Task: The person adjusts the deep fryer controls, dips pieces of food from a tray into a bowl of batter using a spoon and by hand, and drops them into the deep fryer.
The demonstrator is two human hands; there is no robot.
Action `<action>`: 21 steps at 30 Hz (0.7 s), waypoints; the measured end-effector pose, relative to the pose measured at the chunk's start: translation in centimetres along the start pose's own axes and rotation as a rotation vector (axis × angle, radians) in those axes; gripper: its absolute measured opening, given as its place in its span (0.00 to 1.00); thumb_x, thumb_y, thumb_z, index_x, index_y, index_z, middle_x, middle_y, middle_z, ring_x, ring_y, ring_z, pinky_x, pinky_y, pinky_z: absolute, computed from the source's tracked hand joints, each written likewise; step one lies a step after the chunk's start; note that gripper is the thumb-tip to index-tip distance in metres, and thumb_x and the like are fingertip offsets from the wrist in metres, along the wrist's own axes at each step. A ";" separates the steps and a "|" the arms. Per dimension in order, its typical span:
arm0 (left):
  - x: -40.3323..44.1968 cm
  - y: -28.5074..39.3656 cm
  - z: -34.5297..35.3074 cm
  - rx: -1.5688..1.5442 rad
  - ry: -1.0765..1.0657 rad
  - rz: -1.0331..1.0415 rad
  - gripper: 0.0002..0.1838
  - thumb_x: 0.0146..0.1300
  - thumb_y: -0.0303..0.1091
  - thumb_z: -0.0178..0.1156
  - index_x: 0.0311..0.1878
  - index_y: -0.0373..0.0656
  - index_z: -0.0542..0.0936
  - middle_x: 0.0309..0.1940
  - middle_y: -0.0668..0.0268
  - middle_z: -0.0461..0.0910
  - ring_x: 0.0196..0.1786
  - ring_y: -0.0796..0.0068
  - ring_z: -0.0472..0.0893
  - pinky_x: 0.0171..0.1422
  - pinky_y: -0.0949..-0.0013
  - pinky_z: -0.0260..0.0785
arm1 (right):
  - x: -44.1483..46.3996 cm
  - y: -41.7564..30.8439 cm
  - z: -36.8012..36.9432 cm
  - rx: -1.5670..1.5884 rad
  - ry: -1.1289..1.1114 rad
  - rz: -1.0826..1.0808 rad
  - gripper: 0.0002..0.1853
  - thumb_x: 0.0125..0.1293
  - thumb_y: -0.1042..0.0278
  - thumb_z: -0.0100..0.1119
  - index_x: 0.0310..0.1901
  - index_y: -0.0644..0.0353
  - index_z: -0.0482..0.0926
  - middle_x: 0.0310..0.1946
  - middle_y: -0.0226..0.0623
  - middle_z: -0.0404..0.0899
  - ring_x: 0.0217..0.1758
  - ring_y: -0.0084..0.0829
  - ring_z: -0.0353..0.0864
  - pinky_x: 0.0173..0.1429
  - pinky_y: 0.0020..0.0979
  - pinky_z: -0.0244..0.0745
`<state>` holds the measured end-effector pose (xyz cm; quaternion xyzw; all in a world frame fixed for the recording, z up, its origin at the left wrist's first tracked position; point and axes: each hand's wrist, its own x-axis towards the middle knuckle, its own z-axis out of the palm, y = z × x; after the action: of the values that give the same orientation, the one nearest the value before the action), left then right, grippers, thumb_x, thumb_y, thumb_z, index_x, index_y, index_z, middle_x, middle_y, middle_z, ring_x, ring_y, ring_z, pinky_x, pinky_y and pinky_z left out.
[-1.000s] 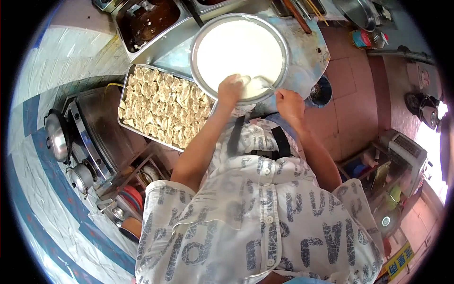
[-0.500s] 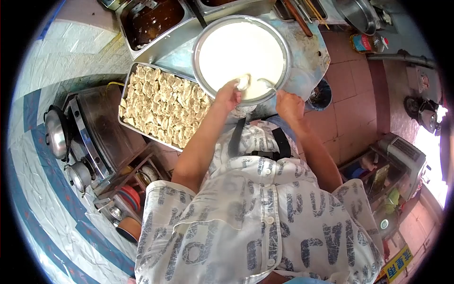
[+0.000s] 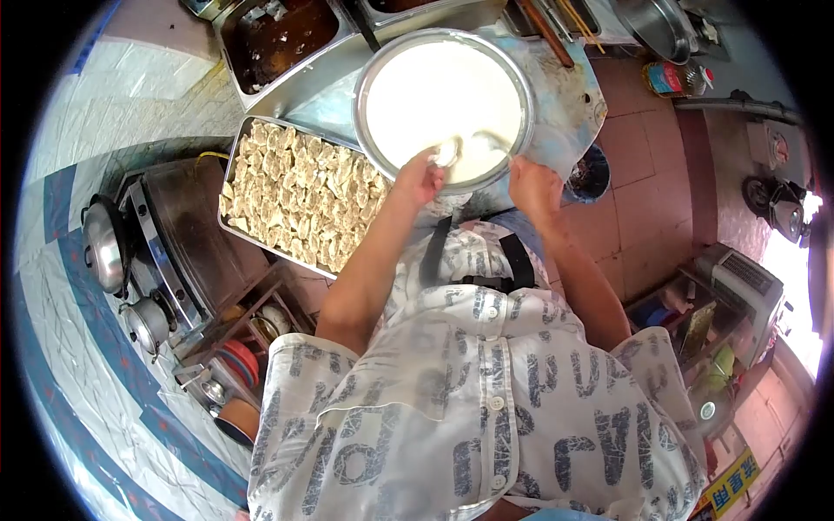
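- Holding a small pale lump (image 3: 446,153) at the bowl's 6 o'clock, the left hand (image 3: 420,177) has its fingertips drawn in around it; how hard they press cannot be told.
- Gripping the spoon (image 3: 489,141) by its handle end, the right hand (image 3: 535,187) is curled nearly closed at the bowl's 4 o'clock, thumb side up by the rim.
- The spoon's head sits inside the rim towards 4 o'clock, at the white mix (image 3: 434,87); glare hides how deep it goes.
- The spoon looks light and stiff, likely metal; a wet handle would turn in the fingers, so the end clear of the mix seems the best hold.
- The lump looks soft and damp, probably easy to dent or tear; a loose pinch at its edge should suit it. What it is made of cannot be told.
- The bowl (image 3: 360,115) is wide and probably heavy with its load, and the mix would slop if tilted; two hands on the rim, at 3 and 9 o'clock, would keep it level.
- At the bowl's 8 o'clock, just beside it, the tray (image 3: 282,254) carries rows of folded pieces (image 3: 304,195). They look tender and close-packed, best lifted singly from the sides; the tray itself should be held by opposite edges.
- The bowl rests on the table (image 3: 565,95), with a bucket (image 3: 591,176) below at 4 o'clock.
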<state>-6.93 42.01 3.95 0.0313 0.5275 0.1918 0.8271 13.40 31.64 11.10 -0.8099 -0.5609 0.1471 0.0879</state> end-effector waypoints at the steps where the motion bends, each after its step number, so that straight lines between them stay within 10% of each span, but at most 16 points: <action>1: 0.0 0.0 -0.1 -0.008 -0.022 -0.004 0.14 0.71 0.37 0.52 0.54 0.42 0.76 0.28 0.68 0.77 0.20 0.84 0.70 0.17 0.81 0.63 | -0.2 0.3 0.3 -0.067 -0.075 -0.022 0.09 0.68 0.62 0.53 0.35 0.54 0.81 0.27 0.50 0.82 0.32 0.56 0.83 0.38 0.50 0.78; 10: 1.2 0.5 -1.1 -0.187 -0.170 -0.165 0.14 0.70 0.38 0.49 0.50 0.46 0.80 0.34 0.70 0.82 0.25 0.82 0.74 0.26 0.81 0.68 | -1.2 -1.3 -2.4 0.449 -0.002 0.034 0.10 0.68 0.62 0.53 0.42 0.53 0.83 0.31 0.50 0.83 0.36 0.55 0.83 0.43 0.49 0.77; 21: 1.4 0.4 -0.7 -0.159 -0.194 -0.150 0.17 0.72 0.41 0.47 0.54 0.43 0.77 0.34 0.64 0.82 0.22 0.82 0.75 0.21 0.82 0.64 | -0.7 0.4 -0.3 -0.050 -0.102 0.057 0.10 0.69 0.61 0.53 0.39 0.56 0.81 0.28 0.49 0.82 0.35 0.56 0.83 0.40 0.50 0.77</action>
<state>-7.10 42.73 2.59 -0.0554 0.4293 0.1666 0.8859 13.65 30.89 11.33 -0.8191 -0.5447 0.1765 0.0349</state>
